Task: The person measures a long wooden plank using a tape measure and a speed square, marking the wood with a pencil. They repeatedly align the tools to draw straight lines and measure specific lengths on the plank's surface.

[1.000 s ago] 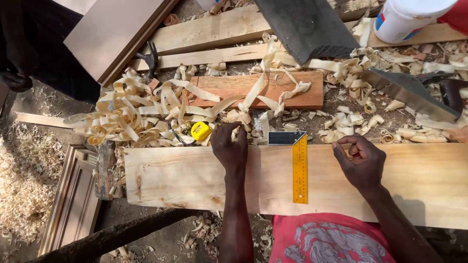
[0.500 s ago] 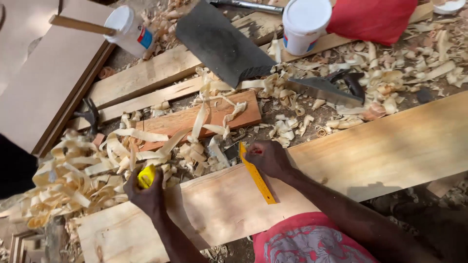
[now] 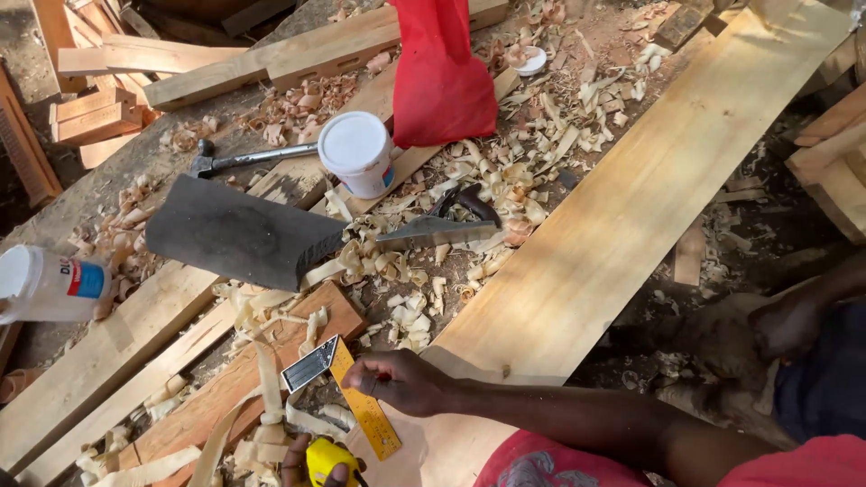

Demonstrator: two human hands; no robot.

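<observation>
My right hand (image 3: 403, 381) grips a yellow try square (image 3: 359, 399) by its blade, near the dark metal stock (image 3: 309, 365). The square lies across the near end of a long pale plank (image 3: 622, 198) that runs away to the upper right. My left hand (image 3: 320, 467) shows only at the bottom edge, its fingers closed around a yellow tape measure (image 3: 327, 458). Curled wood shavings (image 3: 271, 424) lie around both hands.
A reddish board (image 3: 225, 397) lies left of the square. A handsaw (image 3: 433, 230), a dark grey sheet (image 3: 239, 233), a white tub (image 3: 356, 153), a red cloth (image 3: 440, 77) and a hammer (image 3: 236, 160) sit beyond. A white bottle (image 3: 50, 284) lies at left. Another person's arm (image 3: 803, 311) is at right.
The view has swung right and up along the plank. My left hand took the tape measure from the shavings and now sits at the bottom edge. My right hand took hold of the square's blade.
</observation>
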